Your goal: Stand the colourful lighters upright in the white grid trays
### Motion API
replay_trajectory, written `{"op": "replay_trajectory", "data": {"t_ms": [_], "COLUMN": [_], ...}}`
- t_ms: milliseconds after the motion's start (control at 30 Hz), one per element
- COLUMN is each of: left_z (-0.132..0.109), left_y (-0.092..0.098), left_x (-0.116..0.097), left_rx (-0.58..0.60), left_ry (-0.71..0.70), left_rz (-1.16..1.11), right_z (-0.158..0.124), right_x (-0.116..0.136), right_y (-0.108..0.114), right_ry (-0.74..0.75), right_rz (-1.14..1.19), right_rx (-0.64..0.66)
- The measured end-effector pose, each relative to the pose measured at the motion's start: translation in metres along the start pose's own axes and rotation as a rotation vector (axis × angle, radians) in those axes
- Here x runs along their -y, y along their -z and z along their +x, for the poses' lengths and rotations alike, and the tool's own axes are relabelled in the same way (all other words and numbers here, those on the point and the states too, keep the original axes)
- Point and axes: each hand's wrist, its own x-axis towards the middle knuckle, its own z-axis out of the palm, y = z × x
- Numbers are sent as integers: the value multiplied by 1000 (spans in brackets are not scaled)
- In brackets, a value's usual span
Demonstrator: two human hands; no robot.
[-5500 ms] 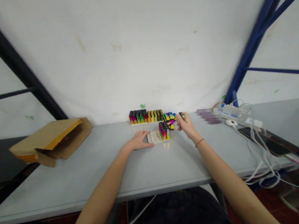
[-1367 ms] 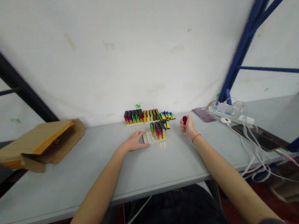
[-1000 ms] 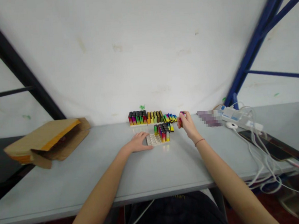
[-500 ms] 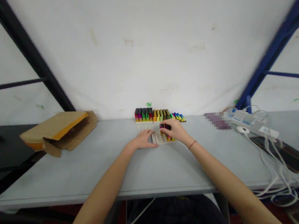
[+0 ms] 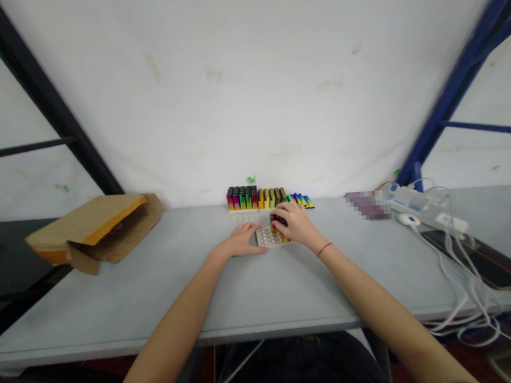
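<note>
A white tray [image 5: 265, 238] with rows of small slots lies on the table before me. My left hand [image 5: 242, 241] spans its left end, thumb at the near edge and fingers at the far side, gripping it. Over the tray's right part, my right hand [image 5: 299, 224] is closed on a lighter [image 5: 273, 222], dark-topped with a red and yellow body, held upright by thumb and fingers. More lighters stand in the tray's right end, partly hidden by that hand. Whether the held lighter's lower end is inside a slot, I cannot tell.
Against the wall stand upright black-topped lighters [image 5: 242, 198] and yellow-topped lighters [image 5: 272, 198]. Several loose lighters [image 5: 301, 200] lie to their right. An open cardboard box [image 5: 94, 226] sits at left. A power strip [image 5: 429, 208], white cables [image 5: 472, 293] and a dark phone-like slab [image 5: 470, 261] occupy the right.
My right hand has shifted slightly left and lower over the tray with the lighter. The left hand keeps its place on the tray. The whole view has moved a little.
</note>
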Motion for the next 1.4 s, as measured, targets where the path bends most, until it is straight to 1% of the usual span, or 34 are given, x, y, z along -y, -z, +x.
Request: {"op": "replay_trajectory", "data": {"t_ms": [100,233,300,367,433,500,533,567,633,733,800,867,1000,1100,1167,1233,1333,1400], "left_z": [-1,-1,-1,-1,-1,-1,-1,-1,-1,-1,-1,-1,-1,-1,-1,0,0,1], "left_y": [0,2,2,2,3,3,4,4,4,5,6,6,7,7,6,5,4,4], "left_x": [0,-1,-1,-2,-1,-1,-1,-1,-1,-1,-1,-2,-3,-3,-2,-1,1,1], "left_rx": [0,0,0,-1,3,13,16,17,17,17,22,27,34,38,32,25,22,17], "left_ry": [7,5,7,10,7,5,6,9,9,7,14,22,25,27,20,14,11,9], "left_rz": [-2,2,5,3,1,0,-2,-6,-15,-15,-13,-11,-10,0,5,4,-7,-16], "right_z": [-1,0,2,4,5,2,-1,-4,-13,-22,-24,-25,-28,-31,-32,-32,-31,-29], "right_x": [-3,-6,-7,-13,-24,-38,-46,-52,-61,-64,-64,-64,-74,-83,-87,-87,-80,-73], "right_y": [-3,-8,-6,-2,3,5,5,3,-3,-10,-10,-8,-4,-1,0,2,4,6], "right_ry": [-22,-30,-23,-35,-105,-233,-299,-346,-384,-421,-484,-543,-634,-653,-632,-630,-683,-728], "right_rz": [33,90,101,124,144,103,52,4,-53,-92,-120,-150,-191,-178,-113,37,417,666], "right_rx": [-46,-63,-81,-136,-222,-271,-250,-191,-22,222,310,333,310,286,259,187,30,-46]}}
